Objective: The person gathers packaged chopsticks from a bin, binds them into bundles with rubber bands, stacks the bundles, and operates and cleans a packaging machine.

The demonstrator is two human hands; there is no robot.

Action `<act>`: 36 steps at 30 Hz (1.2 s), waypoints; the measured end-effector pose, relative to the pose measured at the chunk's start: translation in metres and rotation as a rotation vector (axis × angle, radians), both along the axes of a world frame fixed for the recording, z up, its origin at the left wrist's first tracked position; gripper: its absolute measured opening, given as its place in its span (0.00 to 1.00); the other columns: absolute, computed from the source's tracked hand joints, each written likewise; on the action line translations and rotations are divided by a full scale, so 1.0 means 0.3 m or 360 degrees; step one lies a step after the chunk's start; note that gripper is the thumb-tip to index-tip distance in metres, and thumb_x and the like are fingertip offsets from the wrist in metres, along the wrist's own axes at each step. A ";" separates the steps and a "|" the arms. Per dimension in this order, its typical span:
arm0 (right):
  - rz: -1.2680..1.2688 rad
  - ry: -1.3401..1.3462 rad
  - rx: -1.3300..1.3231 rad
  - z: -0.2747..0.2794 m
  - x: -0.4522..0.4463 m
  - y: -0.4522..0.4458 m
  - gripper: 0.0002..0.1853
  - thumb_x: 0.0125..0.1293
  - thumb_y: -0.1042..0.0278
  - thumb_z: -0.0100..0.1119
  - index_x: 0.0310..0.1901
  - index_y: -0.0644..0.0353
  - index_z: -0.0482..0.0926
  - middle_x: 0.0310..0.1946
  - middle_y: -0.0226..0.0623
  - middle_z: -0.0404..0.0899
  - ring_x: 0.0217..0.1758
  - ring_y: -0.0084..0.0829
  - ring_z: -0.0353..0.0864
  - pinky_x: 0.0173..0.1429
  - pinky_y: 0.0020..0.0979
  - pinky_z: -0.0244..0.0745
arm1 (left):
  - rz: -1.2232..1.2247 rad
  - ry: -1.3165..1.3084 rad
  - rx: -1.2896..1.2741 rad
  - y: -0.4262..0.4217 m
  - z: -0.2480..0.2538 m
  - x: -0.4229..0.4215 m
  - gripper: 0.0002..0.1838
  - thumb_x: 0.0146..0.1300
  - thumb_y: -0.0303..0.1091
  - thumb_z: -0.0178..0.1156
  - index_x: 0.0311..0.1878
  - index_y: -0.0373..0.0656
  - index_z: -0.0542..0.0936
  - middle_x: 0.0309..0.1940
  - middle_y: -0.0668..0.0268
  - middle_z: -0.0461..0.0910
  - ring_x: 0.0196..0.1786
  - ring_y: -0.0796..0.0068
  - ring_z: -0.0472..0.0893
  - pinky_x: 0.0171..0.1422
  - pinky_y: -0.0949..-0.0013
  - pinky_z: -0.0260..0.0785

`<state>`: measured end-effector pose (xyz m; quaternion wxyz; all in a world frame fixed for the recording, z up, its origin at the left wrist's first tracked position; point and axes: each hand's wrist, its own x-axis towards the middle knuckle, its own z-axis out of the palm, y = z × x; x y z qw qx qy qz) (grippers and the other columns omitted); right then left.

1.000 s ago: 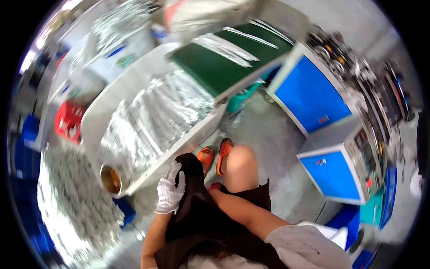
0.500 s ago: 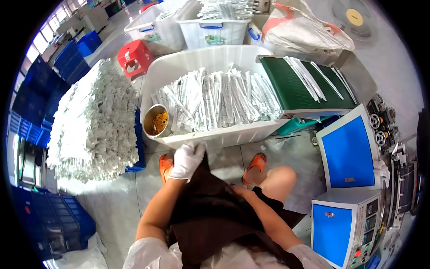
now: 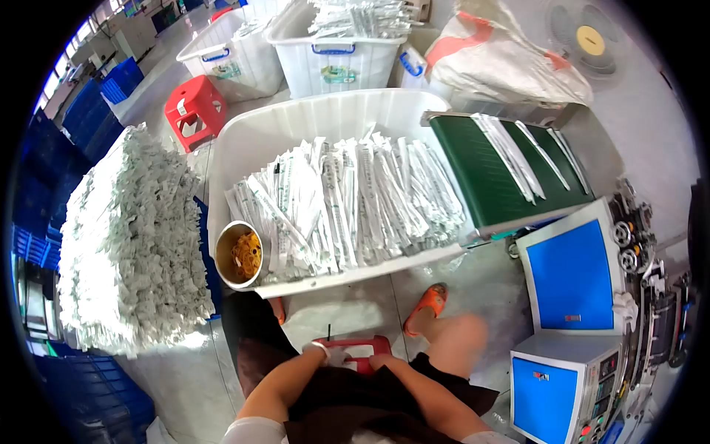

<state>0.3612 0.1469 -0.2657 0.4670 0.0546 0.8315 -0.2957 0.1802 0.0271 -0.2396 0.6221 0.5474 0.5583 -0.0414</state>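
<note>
Between my legs, low in the head view, is a red plastic stool point(image 3: 353, 342), partly covered by my dark apron point(image 3: 347, 403). My left hand point(image 3: 336, 357), in a white glove, is closed at the stool's left side. My right hand point(image 3: 379, 362) is at the stool's right side, its fingers hidden. Ahead stands a large white tub point(image 3: 333, 283) full of long, thin white paper-wrapped packets point(image 3: 347, 200). A metal cup point(image 3: 222, 255) of orange-yellow rubber bands point(image 3: 246, 255) sits at the tub's near left corner.
On the left is a tall stack of white paper point(image 3: 137, 244). A green conveyor belt point(image 3: 488, 177) carrying several packets is at the right, above a machine with blue panels point(image 3: 569, 274). Another red stool point(image 3: 196, 111) and white bins point(image 3: 336, 63) stand behind the tub.
My left hand has moved down from the apron's edge near the tub to the stool between my legs. The apron has dropped back, showing the stool. The view has shifted.
</note>
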 end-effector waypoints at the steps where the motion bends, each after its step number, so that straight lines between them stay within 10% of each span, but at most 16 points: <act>1: -0.0190 -0.0063 -0.0048 0.010 0.012 -0.002 0.24 0.59 0.50 0.49 0.53 0.55 0.68 0.51 0.50 0.67 0.52 0.50 0.71 0.54 0.40 0.67 | -0.0118 0.0102 0.0140 -0.066 -0.236 0.054 0.28 0.61 0.54 0.41 0.61 0.53 0.66 0.68 0.52 0.46 0.67 0.50 0.55 0.69 0.57 0.48; 3: -0.0449 -0.0205 -0.0157 0.015 0.013 -0.019 0.24 0.60 0.51 0.48 0.54 0.55 0.66 0.53 0.52 0.65 0.53 0.51 0.70 0.54 0.40 0.68 | -0.0426 0.0215 -0.0316 0.057 0.018 0.039 0.28 0.60 0.51 0.42 0.62 0.52 0.64 0.68 0.52 0.45 0.69 0.50 0.50 0.71 0.59 0.45; 6: -0.0557 -0.0291 -0.0206 0.042 0.003 -0.041 0.26 0.61 0.51 0.47 0.56 0.56 0.64 0.55 0.56 0.61 0.54 0.53 0.69 0.53 0.42 0.68 | 0.0230 0.0329 -0.0109 -0.031 -0.173 0.083 0.30 0.55 0.51 0.50 0.59 0.45 0.67 0.62 0.49 0.58 0.64 0.55 0.61 0.65 0.62 0.56; 9: -0.0360 -0.0114 -0.0256 0.103 -0.062 -0.072 0.27 0.62 0.51 0.46 0.58 0.57 0.61 0.58 0.59 0.58 0.55 0.55 0.67 0.53 0.43 0.68 | -0.0199 0.0236 -0.0228 -0.007 -0.020 -0.029 0.26 0.54 0.43 0.51 0.54 0.40 0.70 0.54 0.49 0.69 0.57 0.54 0.69 0.59 0.62 0.62; 11: -0.0354 -0.0032 -0.0191 0.168 -0.185 -0.047 0.27 0.62 0.51 0.45 0.59 0.58 0.60 0.59 0.60 0.57 0.55 0.55 0.67 0.53 0.43 0.68 | 0.0234 0.0446 -0.0106 -0.138 -0.225 -0.024 0.25 0.53 0.41 0.52 0.54 0.40 0.70 0.54 0.48 0.68 0.57 0.52 0.68 0.59 0.61 0.62; 13: -0.1596 -0.0413 -0.0185 0.309 -0.373 -0.042 0.25 0.61 0.56 0.49 0.58 0.56 0.63 0.54 0.55 0.67 0.53 0.52 0.70 0.51 0.41 0.69 | 0.0722 0.0451 -0.0059 -0.054 -0.023 -0.160 0.26 0.53 0.42 0.52 0.54 0.37 0.69 0.54 0.46 0.68 0.58 0.52 0.67 0.59 0.60 0.62; 14: -0.1568 -0.0383 -0.0137 0.316 -0.417 -0.002 0.24 0.62 0.56 0.48 0.57 0.57 0.65 0.52 0.52 0.69 0.51 0.48 0.71 0.51 0.39 0.69 | 0.0097 0.0507 0.0658 -0.128 -0.166 -0.165 0.26 0.54 0.44 0.53 0.52 0.34 0.71 0.51 0.45 0.70 0.55 0.52 0.70 0.58 0.59 0.63; 17: -0.0712 0.0025 -0.0140 0.393 -0.522 0.166 0.21 0.64 0.55 0.47 0.52 0.61 0.71 0.45 0.42 0.75 0.47 0.36 0.74 0.50 0.32 0.69 | 0.1331 -0.0502 -0.0146 0.214 0.656 -0.393 0.29 0.62 0.51 0.46 0.53 0.32 0.70 0.42 0.55 0.78 0.50 0.60 0.75 0.54 0.62 0.65; 18: -0.0801 0.0147 -0.0168 0.449 -0.546 0.202 0.20 0.65 0.55 0.46 0.50 0.62 0.73 0.43 0.39 0.77 0.45 0.32 0.75 0.49 0.30 0.68 | 0.1425 -0.0663 -0.0233 0.234 0.717 -0.431 0.27 0.64 0.50 0.44 0.56 0.37 0.68 0.47 0.58 0.76 0.50 0.63 0.75 0.54 0.62 0.65; 19: -0.1143 0.0244 -0.0245 0.520 -0.549 0.230 0.20 0.65 0.55 0.46 0.48 0.63 0.75 0.40 0.36 0.79 0.44 0.28 0.76 0.49 0.27 0.68 | 0.1966 -0.1909 -0.0309 0.216 0.704 -0.402 0.29 0.65 0.48 0.42 0.63 0.40 0.58 0.62 0.58 0.61 0.64 0.64 0.62 0.67 0.63 0.52; 21: -0.2497 0.0759 -0.0886 0.664 -0.531 0.193 0.20 0.68 0.55 0.42 0.47 0.65 0.75 0.38 0.33 0.81 0.43 0.25 0.77 0.48 0.26 0.68 | 0.2199 -0.2063 -0.0175 0.230 0.873 -0.318 0.32 0.65 0.50 0.40 0.66 0.40 0.51 0.65 0.57 0.54 0.67 0.64 0.54 0.70 0.60 0.45; 25: -0.2232 0.1663 -0.0820 0.850 -0.467 0.178 0.17 0.67 0.60 0.46 0.40 0.66 0.77 0.33 0.40 0.81 0.35 0.30 0.80 0.41 0.29 0.70 | 0.2625 -0.2386 -0.0382 0.276 1.057 -0.163 0.20 0.63 0.46 0.49 0.49 0.41 0.75 0.44 0.54 0.75 0.48 0.59 0.74 0.55 0.65 0.63; 27: -0.2237 0.1856 -0.0398 0.876 -0.438 0.196 0.16 0.65 0.61 0.48 0.31 0.66 0.78 0.26 0.45 0.79 0.30 0.35 0.79 0.36 0.30 0.70 | 0.2567 -0.2191 -0.0672 0.309 1.148 -0.170 0.18 0.65 0.43 0.50 0.51 0.40 0.73 0.39 0.62 0.76 0.40 0.77 0.75 0.47 0.74 0.67; 28: -0.2260 0.1691 -0.0227 0.904 -0.420 0.212 0.15 0.66 0.62 0.48 0.34 0.66 0.77 0.28 0.43 0.79 0.30 0.32 0.78 0.37 0.29 0.70 | 0.2145 -0.2478 -0.0522 0.323 1.012 -0.175 0.27 0.64 0.52 0.40 0.57 0.39 0.65 0.54 0.56 0.68 0.56 0.61 0.68 0.62 0.61 0.57; 33: -0.2524 0.1960 -0.0078 1.066 -0.348 0.280 0.13 0.65 0.62 0.49 0.32 0.65 0.75 0.25 0.45 0.77 0.27 0.35 0.76 0.33 0.30 0.68 | 0.1800 -0.2644 -0.0256 0.456 1.191 -0.107 0.28 0.65 0.52 0.38 0.60 0.41 0.63 0.57 0.61 0.68 0.58 0.64 0.67 0.59 0.66 0.60; 36: -0.2457 0.2335 0.0708 1.063 -0.304 0.346 0.10 0.62 0.68 0.50 0.27 0.64 0.72 0.21 0.49 0.71 0.26 0.50 0.71 0.28 0.34 0.66 | 0.1998 -0.2509 -0.0226 0.505 1.212 -0.024 0.28 0.65 0.51 0.40 0.62 0.41 0.61 0.57 0.60 0.67 0.59 0.66 0.66 0.56 0.69 0.63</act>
